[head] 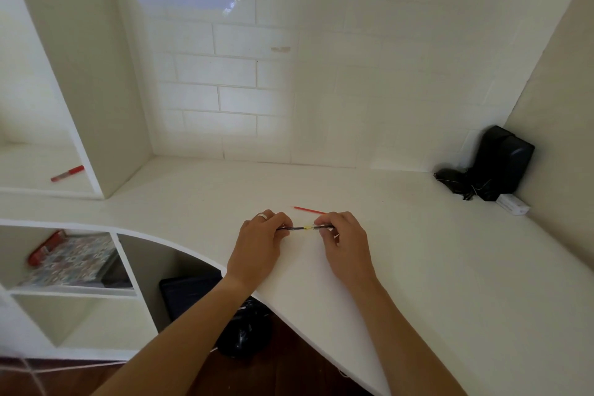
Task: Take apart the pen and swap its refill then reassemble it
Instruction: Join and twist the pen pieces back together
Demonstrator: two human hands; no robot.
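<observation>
A slim dark pen (305, 228) with a yellow band near its middle is held level just above the white desk (418, 267). My left hand (260, 241), with a ring on one finger, grips the pen's left end. My right hand (344, 238) pinches its right end. Only the short stretch between the hands shows; the ends are hidden by fingers. A thin red refill (309, 210) lies on the desk just behind my right hand.
A black device with cables (488, 164) and a small white box (512, 204) sit in the back right corner. A red marker (67, 173) lies on the left shelf. Cubby shelves at lower left hold a patterned book (74, 260). The desk's front edge curves.
</observation>
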